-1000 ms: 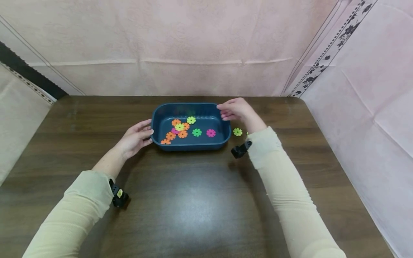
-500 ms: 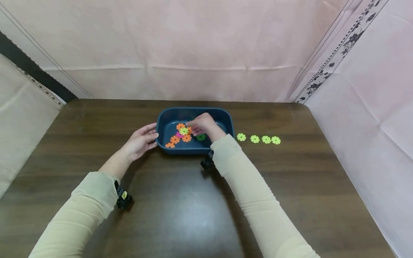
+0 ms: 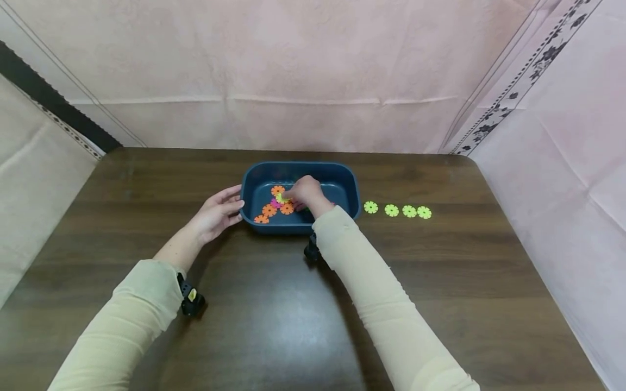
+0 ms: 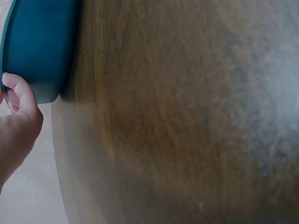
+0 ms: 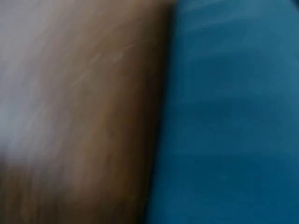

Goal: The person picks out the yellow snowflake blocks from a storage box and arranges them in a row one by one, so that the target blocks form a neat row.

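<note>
A dark blue oblong tub (image 3: 337, 225) stands on the table. My left hand (image 3: 221, 213) holds its left end, thumb at the rim and fingers along the outer wall; the left wrist view shows this hand (image 4: 21, 119) at the tub's end wall (image 4: 39, 42). My right hand (image 3: 307, 193) reaches down inside, its fingertips pinching a yellow-green notched flower disc (image 3: 281, 199), partly covered by them. Around that lie several orange discs (image 3: 269, 210) and a pink disc (image 3: 275, 203). The hand hides part of the tub floor. Blurred, the right wrist view shows only the tub wall (image 5: 229, 121) and table.
Several yellow-green discs (image 3: 391, 210) lie in a row on the brown wooden table (image 3: 274, 304), to the right of the tub. A pale cloth (image 3: 293, 76) hangs behind the table, and another cloth (image 3: 577, 179) hangs at its right side.
My right hand has moved left from the tub's right rim into its middle, down to the yellow-green disc. The disc row at right has come into full view. My left hand stays at the tub's end.
</note>
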A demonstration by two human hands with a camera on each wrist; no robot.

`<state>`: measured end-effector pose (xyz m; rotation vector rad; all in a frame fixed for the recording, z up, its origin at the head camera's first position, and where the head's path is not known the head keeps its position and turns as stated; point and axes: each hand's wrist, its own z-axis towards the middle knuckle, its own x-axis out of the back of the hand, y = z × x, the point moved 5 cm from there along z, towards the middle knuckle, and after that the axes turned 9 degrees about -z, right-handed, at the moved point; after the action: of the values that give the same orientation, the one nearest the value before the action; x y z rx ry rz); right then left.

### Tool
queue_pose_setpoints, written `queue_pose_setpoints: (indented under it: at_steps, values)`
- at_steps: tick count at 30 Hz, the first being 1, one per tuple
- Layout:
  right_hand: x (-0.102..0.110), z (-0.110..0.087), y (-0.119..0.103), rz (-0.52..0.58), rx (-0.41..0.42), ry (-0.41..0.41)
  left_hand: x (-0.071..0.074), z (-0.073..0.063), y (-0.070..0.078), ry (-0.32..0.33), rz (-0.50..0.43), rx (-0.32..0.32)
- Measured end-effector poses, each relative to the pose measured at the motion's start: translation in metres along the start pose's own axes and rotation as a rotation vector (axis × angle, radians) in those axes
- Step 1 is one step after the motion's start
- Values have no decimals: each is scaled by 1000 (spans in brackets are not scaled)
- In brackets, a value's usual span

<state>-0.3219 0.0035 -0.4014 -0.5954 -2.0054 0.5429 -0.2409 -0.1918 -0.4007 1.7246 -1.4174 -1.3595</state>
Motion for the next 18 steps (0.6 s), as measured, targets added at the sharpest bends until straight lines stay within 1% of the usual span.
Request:
queue_pose_setpoints:
  at_steps: [2, 4, 6, 8, 10, 14, 18]
  values:
    - [-1, -1, -3, -140, 32, 45, -1, 0, 0, -2, -5, 2]
    - [-1, -2, -5, -252, 47, 87, -1, 0, 1, -3, -3, 3]
    - [-2, -3, -5, -278, 42, 113, -2, 0, 1, -4, -1, 1]
    - [-1, -2, -5, -262, 31, 113, -2, 0, 1, -5, 1, 0]
    - [-1, -1, -4, -225, 16, 84, -2, 0, 1, -5, 5, -2]
    - [-1, 2, 0, -119, -27, 9, -2, -1, 1, 1, 13, 2]
    - [-2, 6, 2, -8, -53, -20, -1, -1, 1, 3, 10, 1]
